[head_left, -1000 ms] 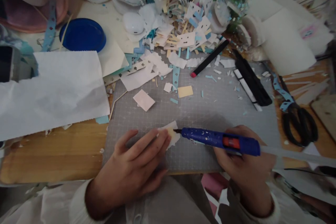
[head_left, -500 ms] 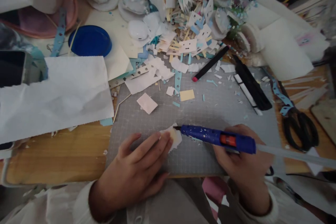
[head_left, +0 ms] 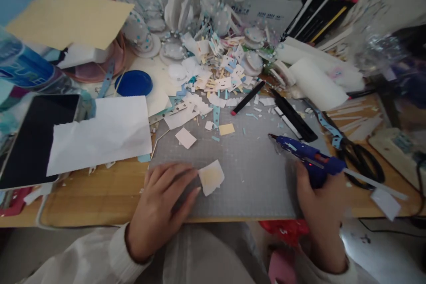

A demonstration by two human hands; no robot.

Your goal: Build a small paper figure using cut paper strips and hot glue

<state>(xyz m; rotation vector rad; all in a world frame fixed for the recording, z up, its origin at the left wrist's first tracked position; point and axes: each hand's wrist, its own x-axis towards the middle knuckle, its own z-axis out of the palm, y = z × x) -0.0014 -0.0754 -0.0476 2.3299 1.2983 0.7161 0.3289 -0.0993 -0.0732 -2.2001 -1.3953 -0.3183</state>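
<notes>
My right hand [head_left: 321,204] is wrapped round the grip of a blue glue gun [head_left: 306,153], whose nozzle points left over the mat; a pale glue stick [head_left: 376,184] juts from its back. My left hand [head_left: 166,199] lies on the grey cutting mat [head_left: 253,182], palm down, fingers spread and holding nothing. Beside its fingertips is a torn white paper scrap [head_left: 212,178] with a yellowish patch in the middle. Whether the fingertips touch it I cannot tell. Farther back lie a pale pink paper rectangle [head_left: 185,138] and a small yellow paper rectangle [head_left: 226,129].
Black scissors [head_left: 362,162] lie right of the mat. A black utility knife [head_left: 294,115] and a black pen [head_left: 248,98] rest towards the back. Many small paper figures [head_left: 226,75] are heaped behind. At left are a phone [head_left: 36,137], white paper [head_left: 109,135] and a blue lid [head_left: 134,83].
The glue gun has moved right and away from the paper scrap, in my right hand. My left hand has come off the scrap to its left. The view has tilted up.
</notes>
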